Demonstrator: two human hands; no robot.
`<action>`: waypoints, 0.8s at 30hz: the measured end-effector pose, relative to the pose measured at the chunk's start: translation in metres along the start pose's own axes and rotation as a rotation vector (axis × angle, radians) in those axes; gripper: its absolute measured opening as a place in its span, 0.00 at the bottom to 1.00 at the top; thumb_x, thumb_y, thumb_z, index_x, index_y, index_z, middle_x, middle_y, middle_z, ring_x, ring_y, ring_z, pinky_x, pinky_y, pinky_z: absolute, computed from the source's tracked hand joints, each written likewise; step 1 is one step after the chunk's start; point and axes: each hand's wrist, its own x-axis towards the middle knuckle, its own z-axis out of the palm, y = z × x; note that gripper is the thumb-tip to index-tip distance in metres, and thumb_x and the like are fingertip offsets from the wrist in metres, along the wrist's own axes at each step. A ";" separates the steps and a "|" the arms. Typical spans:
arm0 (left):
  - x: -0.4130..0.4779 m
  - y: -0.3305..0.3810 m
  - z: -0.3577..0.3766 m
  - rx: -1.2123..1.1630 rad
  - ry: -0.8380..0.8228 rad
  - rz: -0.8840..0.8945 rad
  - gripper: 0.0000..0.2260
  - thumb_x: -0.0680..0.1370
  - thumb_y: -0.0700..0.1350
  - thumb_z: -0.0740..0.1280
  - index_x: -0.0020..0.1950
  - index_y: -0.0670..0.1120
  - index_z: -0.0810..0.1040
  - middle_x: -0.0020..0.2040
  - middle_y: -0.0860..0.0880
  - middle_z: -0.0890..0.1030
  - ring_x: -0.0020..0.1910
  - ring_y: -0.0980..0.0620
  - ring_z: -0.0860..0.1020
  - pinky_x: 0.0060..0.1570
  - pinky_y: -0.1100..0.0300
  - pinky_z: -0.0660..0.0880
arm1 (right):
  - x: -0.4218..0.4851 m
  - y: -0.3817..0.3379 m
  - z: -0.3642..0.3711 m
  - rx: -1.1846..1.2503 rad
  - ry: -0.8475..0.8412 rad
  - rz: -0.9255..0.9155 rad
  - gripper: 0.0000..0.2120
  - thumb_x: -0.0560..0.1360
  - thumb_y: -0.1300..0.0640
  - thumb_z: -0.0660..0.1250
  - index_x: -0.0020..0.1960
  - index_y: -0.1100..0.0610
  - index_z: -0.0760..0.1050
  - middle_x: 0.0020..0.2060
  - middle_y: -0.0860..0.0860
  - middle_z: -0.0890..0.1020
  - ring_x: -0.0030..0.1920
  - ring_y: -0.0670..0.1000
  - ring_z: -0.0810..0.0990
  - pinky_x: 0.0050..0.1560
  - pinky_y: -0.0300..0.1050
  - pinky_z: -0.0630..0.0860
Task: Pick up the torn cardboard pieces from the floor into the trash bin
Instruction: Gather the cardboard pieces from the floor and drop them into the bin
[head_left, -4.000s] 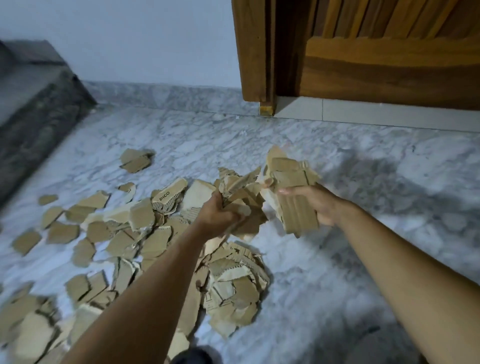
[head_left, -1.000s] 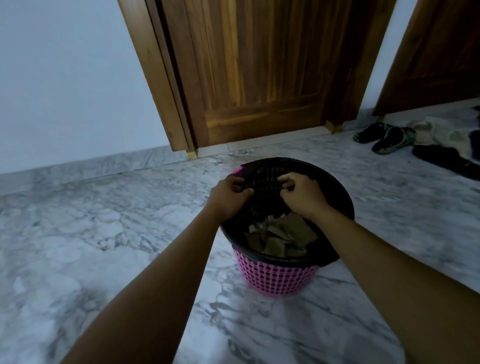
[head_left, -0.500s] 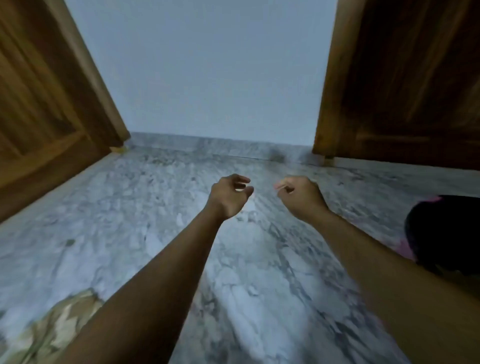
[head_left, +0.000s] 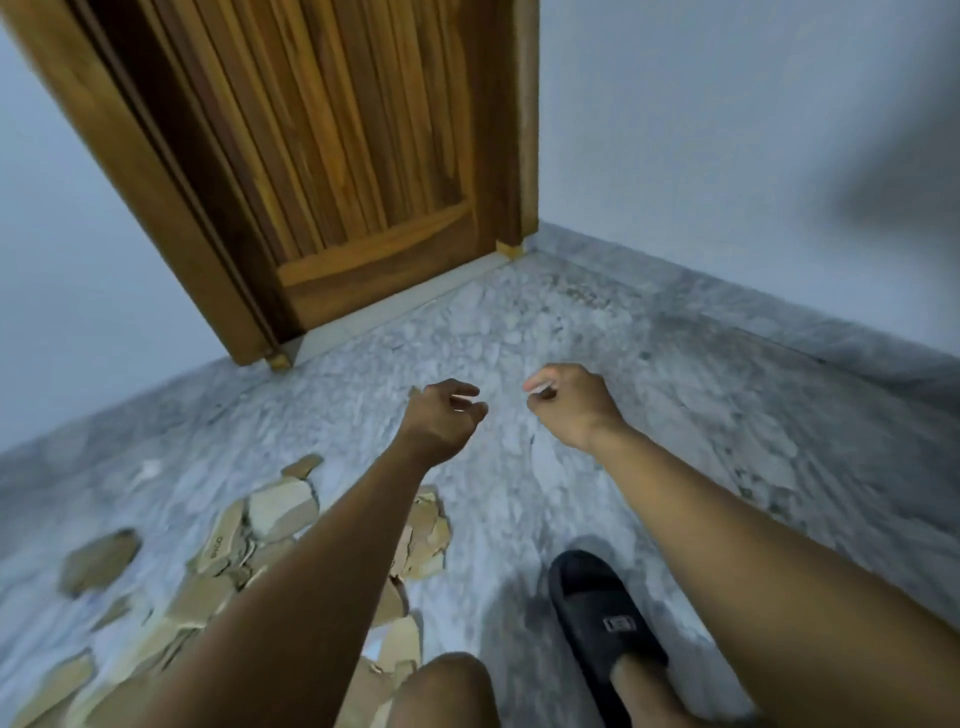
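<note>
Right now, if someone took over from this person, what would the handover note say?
Left hand: loosely curled, holding nothing, above the floor.
Right hand: the same, empty, beside the left.
Torn cardboard pieces: many lie scattered on the marble floor at lower left, partly under the left forearm.
Trash bin: out of view now.
Done: a second ago both hands were at the bin, which had cardboard in it.
Left: gather the remaining pile in handfuls and carry it to the bin, probably over several trips.
</note>
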 end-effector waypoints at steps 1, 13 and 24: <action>0.004 -0.008 -0.003 -0.003 0.001 -0.020 0.15 0.79 0.50 0.69 0.64 0.48 0.79 0.57 0.47 0.82 0.51 0.52 0.78 0.47 0.63 0.70 | 0.009 -0.003 0.010 -0.007 -0.029 -0.008 0.07 0.76 0.54 0.68 0.52 0.47 0.82 0.42 0.45 0.81 0.44 0.50 0.82 0.51 0.45 0.81; 0.075 -0.132 -0.048 -0.031 0.208 -0.330 0.16 0.77 0.54 0.70 0.63 0.53 0.79 0.58 0.51 0.82 0.56 0.50 0.80 0.55 0.55 0.78 | 0.150 -0.009 0.162 -0.189 -0.363 -0.098 0.15 0.76 0.50 0.70 0.62 0.47 0.78 0.61 0.50 0.80 0.55 0.55 0.81 0.53 0.49 0.80; 0.170 -0.245 -0.066 0.013 0.368 -0.564 0.19 0.75 0.53 0.72 0.65 0.49 0.78 0.61 0.47 0.82 0.58 0.48 0.80 0.56 0.57 0.77 | 0.295 0.017 0.296 -0.416 -0.597 -0.222 0.23 0.77 0.52 0.70 0.71 0.49 0.71 0.66 0.55 0.77 0.60 0.59 0.79 0.56 0.50 0.79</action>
